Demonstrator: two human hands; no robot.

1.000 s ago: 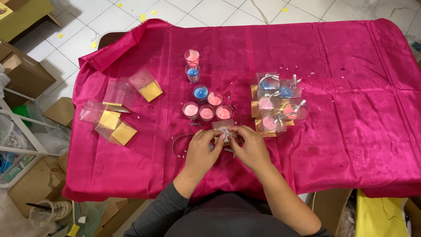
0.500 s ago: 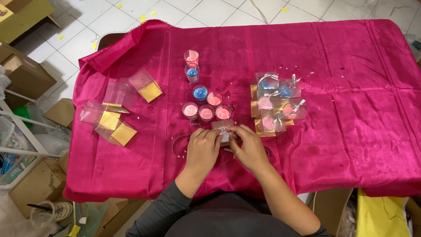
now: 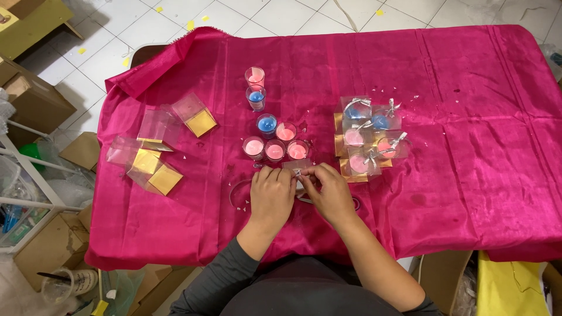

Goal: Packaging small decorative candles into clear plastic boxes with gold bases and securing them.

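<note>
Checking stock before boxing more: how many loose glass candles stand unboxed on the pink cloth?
7: a pink candle and a blue candle at the far end, a blue one and pink one nearer, then three pink in a row. The hands may hide another.

A magenta cloth (image 3: 468, 175) covers the table. Empty clear boxes with gold bases (image 3: 158, 152) lie near its left edge. Seven glass candles (image 3: 269, 131), pink and blue, stand mid-table. Beside them, toward the right, sit ribboned boxes (image 3: 366, 137), perhaps six. Cardboard cartons (image 3: 35, 99) sit on the tiled floor.
</note>
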